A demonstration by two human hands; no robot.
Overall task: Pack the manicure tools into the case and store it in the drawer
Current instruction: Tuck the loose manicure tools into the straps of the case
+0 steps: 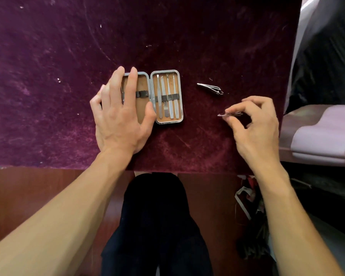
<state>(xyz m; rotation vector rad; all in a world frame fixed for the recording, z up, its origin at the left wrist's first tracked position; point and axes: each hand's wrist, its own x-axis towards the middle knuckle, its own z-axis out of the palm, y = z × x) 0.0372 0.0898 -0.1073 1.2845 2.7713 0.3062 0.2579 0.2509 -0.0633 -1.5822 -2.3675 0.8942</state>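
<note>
An open metal-rimmed manicure case (179,96) with a tan lining lies flat on the purple velvet tabletop (48,76). Its right half holds several slim steel tools (167,96) under a dark elastic band. My left hand (120,114) lies flat over the left half, fingers spread, covering most of it. My right hand (255,124) pinches a small nail clipper (230,114) between thumb and fingertips, right of the case and just above the cloth. A larger nail clipper (210,89) lies loose on the cloth between the case and my right hand.
The table's front edge (48,167) runs across the middle, with a brown wooden front below it. A pale lilac object (323,140) and black plastic sheeting (327,56) border the right side. My dark-trousered legs (153,226) are below; clutter (249,206) sits on the floor at right.
</note>
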